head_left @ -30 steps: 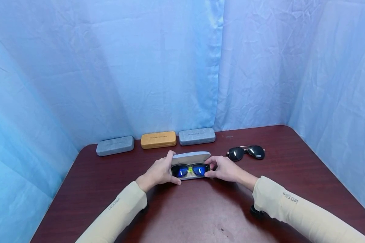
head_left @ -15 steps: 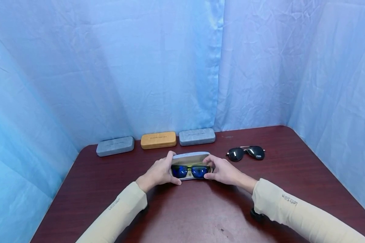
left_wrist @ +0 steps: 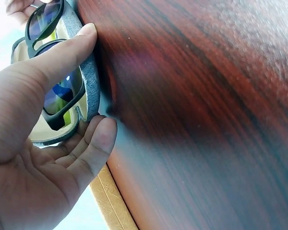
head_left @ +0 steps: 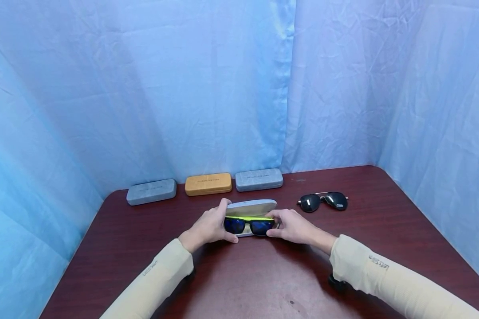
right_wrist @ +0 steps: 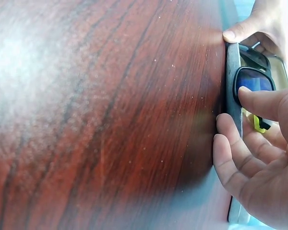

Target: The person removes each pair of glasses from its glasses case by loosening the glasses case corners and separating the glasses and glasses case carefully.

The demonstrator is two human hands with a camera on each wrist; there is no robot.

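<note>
Two hands are meeting at one open grey felt-covered glasses case point(head_left: 250, 208) near the middle of the dark red wooden table point(head_left: 263, 283), and we are wearing beige sleeves point(head_left: 155, 279) on both arms. Our left hand point(head_left: 209, 227) is gripping the case's left end, thumb curled along its near wall and fingers wrapped behind the raised lid; the left wrist view is showing that thumb point(left_wrist: 62, 52) lying across the rim. Our right hand point(head_left: 293, 227) is holding the right end, fingers curled against the case's wall while the thumb point(right_wrist: 264, 103) is pressing on the black-framed sunglasses with blue mirrored lenses and yellow-green arms point(head_left: 249, 225). Those sunglasses are lying inside the case's cream-lined tray, lenses facing us, with the lid standing half raised over them.

Farther off to the right, well apart from the case, dark aviator sunglasses with a thin metal frame point(head_left: 322, 200) are lying on the table. Beyond everything, three closed cases are sitting in a row along the table's back edge: a grey one point(head_left: 151, 191), an orange-yellow one point(head_left: 208, 184) and another grey one point(head_left: 259, 179). Blue wrinkled cloth point(head_left: 207, 88) is hanging behind.
</note>
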